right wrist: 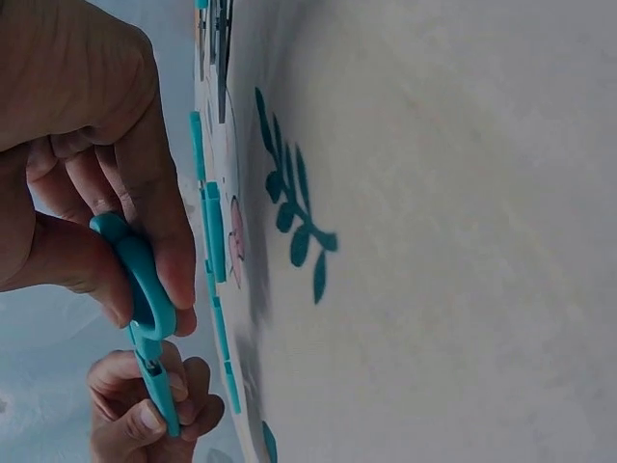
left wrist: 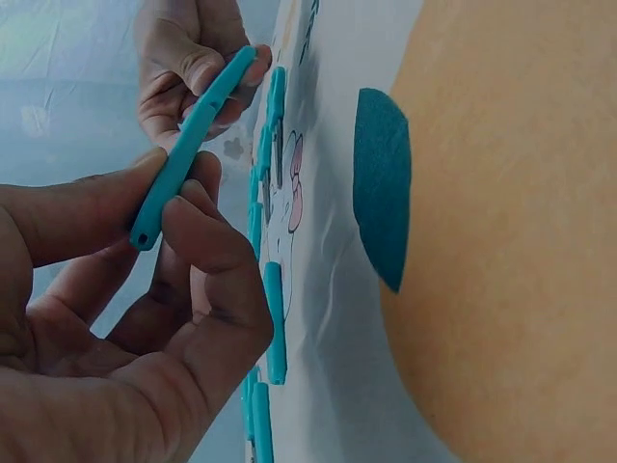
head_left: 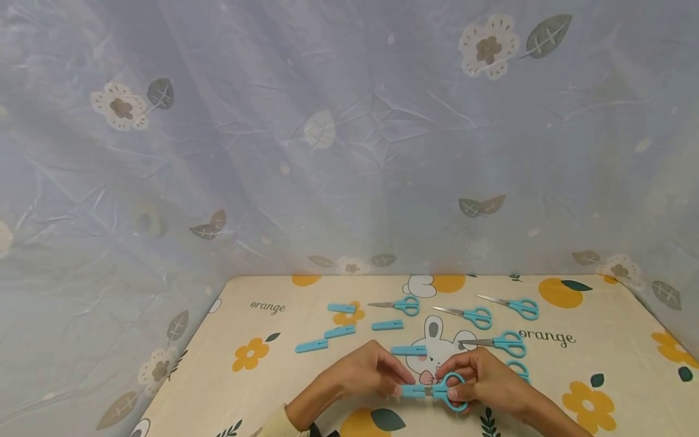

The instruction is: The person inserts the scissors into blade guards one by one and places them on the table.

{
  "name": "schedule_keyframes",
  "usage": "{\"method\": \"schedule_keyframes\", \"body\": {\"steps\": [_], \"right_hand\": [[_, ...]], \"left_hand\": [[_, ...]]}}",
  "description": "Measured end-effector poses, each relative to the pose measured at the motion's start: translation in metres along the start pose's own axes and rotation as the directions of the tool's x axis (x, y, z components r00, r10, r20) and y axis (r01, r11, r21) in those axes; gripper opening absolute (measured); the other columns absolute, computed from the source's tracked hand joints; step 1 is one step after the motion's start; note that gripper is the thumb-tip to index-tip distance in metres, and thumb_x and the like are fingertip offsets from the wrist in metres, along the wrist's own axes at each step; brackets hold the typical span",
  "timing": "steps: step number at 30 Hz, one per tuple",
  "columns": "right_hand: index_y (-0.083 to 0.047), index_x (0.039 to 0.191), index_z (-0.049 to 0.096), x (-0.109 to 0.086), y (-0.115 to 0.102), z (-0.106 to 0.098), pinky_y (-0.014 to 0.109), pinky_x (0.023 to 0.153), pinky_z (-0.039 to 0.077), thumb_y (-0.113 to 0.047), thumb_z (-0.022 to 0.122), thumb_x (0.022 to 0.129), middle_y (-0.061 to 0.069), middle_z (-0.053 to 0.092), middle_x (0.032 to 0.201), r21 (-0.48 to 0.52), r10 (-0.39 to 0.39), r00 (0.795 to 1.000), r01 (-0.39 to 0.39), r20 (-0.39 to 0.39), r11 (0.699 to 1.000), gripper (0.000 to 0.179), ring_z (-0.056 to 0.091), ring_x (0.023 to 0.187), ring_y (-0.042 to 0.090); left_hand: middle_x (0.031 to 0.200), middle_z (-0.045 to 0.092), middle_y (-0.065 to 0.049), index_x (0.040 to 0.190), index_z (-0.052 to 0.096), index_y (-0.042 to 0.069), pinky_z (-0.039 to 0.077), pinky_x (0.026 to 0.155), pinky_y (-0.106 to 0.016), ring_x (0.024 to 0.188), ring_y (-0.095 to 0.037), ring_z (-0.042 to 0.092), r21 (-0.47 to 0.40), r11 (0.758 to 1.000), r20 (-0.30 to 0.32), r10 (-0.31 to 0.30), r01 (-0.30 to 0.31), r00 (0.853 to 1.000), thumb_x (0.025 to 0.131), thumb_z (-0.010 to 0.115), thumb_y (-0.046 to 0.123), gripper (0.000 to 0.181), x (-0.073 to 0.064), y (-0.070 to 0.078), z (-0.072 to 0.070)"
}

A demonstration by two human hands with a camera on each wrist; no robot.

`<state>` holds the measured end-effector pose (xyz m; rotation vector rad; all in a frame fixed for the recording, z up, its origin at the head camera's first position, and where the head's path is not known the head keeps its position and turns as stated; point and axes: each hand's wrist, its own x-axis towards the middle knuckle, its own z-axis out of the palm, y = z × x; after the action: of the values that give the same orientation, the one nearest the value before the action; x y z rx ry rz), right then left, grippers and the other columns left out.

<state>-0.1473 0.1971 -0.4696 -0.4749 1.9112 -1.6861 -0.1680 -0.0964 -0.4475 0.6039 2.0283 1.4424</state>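
Observation:
In the head view my left hand (head_left: 363,373) pinches a light blue scissors cover (head_left: 412,391) between thumb and fingers, low above the table. My right hand (head_left: 486,381) grips a pair of scissors (head_left: 439,391) by its blue ring handles. The blades point left into the cover's mouth, and a short strip of metal shows between cover and handle. In the left wrist view, the cover (left wrist: 183,159) slants up toward the other hand. The right wrist view has the scissors handle (right wrist: 149,289) between thumb and fingers, in line with the cover (right wrist: 159,394).
Several uncovered scissors (head_left: 477,317) lie at the right and back, blades pointing left. Loose blue covers (head_left: 388,325) are spread across the middle and left, one (head_left: 409,350) just beyond my hands. A patterned cloth (head_left: 306,394) covers the table; a grey curtain (head_left: 349,182) hangs behind it.

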Motion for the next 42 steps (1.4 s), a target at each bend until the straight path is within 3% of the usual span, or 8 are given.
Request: {"method": "schedule_keyframes", "body": {"steps": [5, 15, 24, 33, 42], "right_hand": [[0.011, 0.123, 0.071, 0.002, 0.001, 0.003, 0.032, 0.065, 0.065, 0.002, 0.073, 0.095, 0.016, 0.081, 0.094, -0.022, 0.008, 1.000, -0.009, -0.025, 1.000, 0.029, 0.076, 0.079, 0.015], [0.013, 0.124, 0.069, 0.002, 0.001, 0.003, 0.027, 0.063, 0.063, -0.002, 0.075, 0.097, 0.009, 0.081, 0.088, 0.023, 0.025, 1.000, -0.025, 0.011, 0.999, 0.032, 0.075, 0.075, 0.012], [0.012, 0.122, 0.069, 0.003, -0.003, 0.009, 0.027, 0.065, 0.063, 0.000, 0.076, 0.095, 0.014, 0.081, 0.095, -0.008, 0.009, 0.999, -0.009, -0.040, 1.000, 0.030, 0.073, 0.078, 0.013], [0.014, 0.123, 0.069, 0.004, -0.003, 0.009, 0.027, 0.065, 0.063, 0.000, 0.077, 0.094, 0.013, 0.082, 0.093, 0.011, 0.027, 0.999, -0.026, -0.036, 1.000, 0.033, 0.075, 0.077, 0.013], [0.013, 0.120, 0.071, 0.007, -0.004, 0.013, 0.027, 0.063, 0.062, 0.004, 0.075, 0.092, 0.009, 0.078, 0.085, -0.038, -0.010, 0.997, 0.007, -0.082, 0.999, 0.029, 0.072, 0.075, 0.012]], "left_hand": [[0.087, 0.080, -0.010, 0.102, 0.085, 0.000, 0.052, 0.058, -0.020, 0.067, -0.007, 0.063, -0.026, 0.999, -0.020, -0.028, 0.028, 0.999, 0.085, 0.074, -0.016, 0.026, 0.001, -0.001, 0.001], [0.078, 0.077, 0.001, 0.100, 0.085, 0.000, 0.051, 0.058, -0.018, 0.068, -0.007, 0.064, 0.004, 1.000, -0.034, -0.001, 0.001, 0.999, 0.082, 0.077, -0.018, 0.026, 0.004, -0.003, 0.005], [0.087, 0.081, -0.013, 0.099, 0.084, -0.003, 0.051, 0.057, -0.020, 0.068, -0.007, 0.064, -0.020, 1.000, -0.051, -0.005, 0.004, 0.999, 0.083, 0.076, -0.018, 0.023, 0.006, -0.001, 0.007], [0.076, 0.077, -0.003, 0.094, 0.085, -0.002, 0.046, 0.058, -0.015, 0.065, -0.003, 0.059, 0.066, 0.997, -0.096, 0.047, -0.041, 0.994, 0.080, 0.080, -0.019, 0.022, 0.005, 0.002, 0.013], [0.079, 0.079, -0.009, 0.094, 0.085, -0.002, 0.043, 0.059, -0.015, 0.068, -0.003, 0.059, 0.051, 0.999, -0.136, 0.025, -0.018, 0.990, 0.080, 0.076, -0.020, 0.024, 0.007, 0.001, 0.014]]}}
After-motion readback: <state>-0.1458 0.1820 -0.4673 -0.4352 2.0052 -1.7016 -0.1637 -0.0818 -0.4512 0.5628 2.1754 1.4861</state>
